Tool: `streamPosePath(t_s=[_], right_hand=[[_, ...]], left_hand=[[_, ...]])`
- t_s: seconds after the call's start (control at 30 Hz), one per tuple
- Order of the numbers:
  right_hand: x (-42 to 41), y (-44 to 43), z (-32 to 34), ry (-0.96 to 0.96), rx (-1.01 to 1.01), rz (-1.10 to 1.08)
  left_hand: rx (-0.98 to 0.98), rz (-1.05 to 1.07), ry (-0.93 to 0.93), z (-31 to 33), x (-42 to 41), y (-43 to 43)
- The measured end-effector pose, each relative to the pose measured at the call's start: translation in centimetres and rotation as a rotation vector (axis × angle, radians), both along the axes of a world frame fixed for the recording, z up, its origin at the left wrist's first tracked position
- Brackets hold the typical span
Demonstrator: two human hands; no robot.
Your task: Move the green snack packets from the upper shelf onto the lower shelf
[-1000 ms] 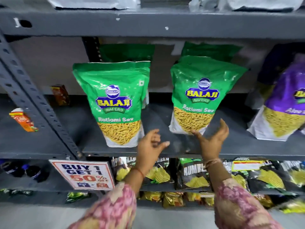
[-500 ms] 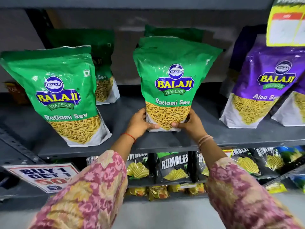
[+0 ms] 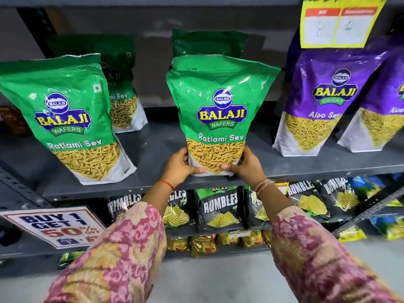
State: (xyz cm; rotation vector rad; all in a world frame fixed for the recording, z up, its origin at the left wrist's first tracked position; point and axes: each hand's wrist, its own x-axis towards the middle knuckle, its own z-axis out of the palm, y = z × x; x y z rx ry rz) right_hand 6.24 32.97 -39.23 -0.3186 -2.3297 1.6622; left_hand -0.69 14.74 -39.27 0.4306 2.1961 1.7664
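A green Ratlami Sev packet (image 3: 220, 101) stands upright at the middle of the grey upper shelf (image 3: 153, 145). My left hand (image 3: 180, 166) grips its lower left corner and my right hand (image 3: 246, 167) grips its lower right corner. Another green packet (image 3: 65, 114) stands at the left of the same shelf. Two more green packets sit behind them, a left rear one (image 3: 122, 90) and a middle rear one (image 3: 205, 43), both partly hidden. The lower shelf (image 3: 218, 231) lies below my wrists.
Purple Aloo Sev packets (image 3: 323, 99) stand at the right of the upper shelf under a yellow price tag (image 3: 338, 20). Black Rumbles packets (image 3: 219, 208) fill the lower shelf. A "Buy 1 Get 1" sign (image 3: 54, 226) hangs at lower left.
Both hands rose from open below the shelf edge and closed on the base of the middle green packet. The view has moved closer and to the right.
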Motion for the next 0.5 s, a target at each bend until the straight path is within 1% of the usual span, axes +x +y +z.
streamPosePath(t_s=[0.23,0.4,0.5], right_hand=[[-0.13,0.03,0.07,-0.039,0.058,0.012],[-0.74,-0.24,-0.02,-0.077,0.04,0.027],[-0.38,-0.71,0.0,-0.085,-0.01,0.0]], left_hand=[[0.001,-0.027,-0.028,0.11,-0.21,-0.2],[-0.002,-0.027,-0.027,-0.21,-0.7,-0.6],[-0.06,-0.029,-0.003,-0.1,-0.15,-0.83]])
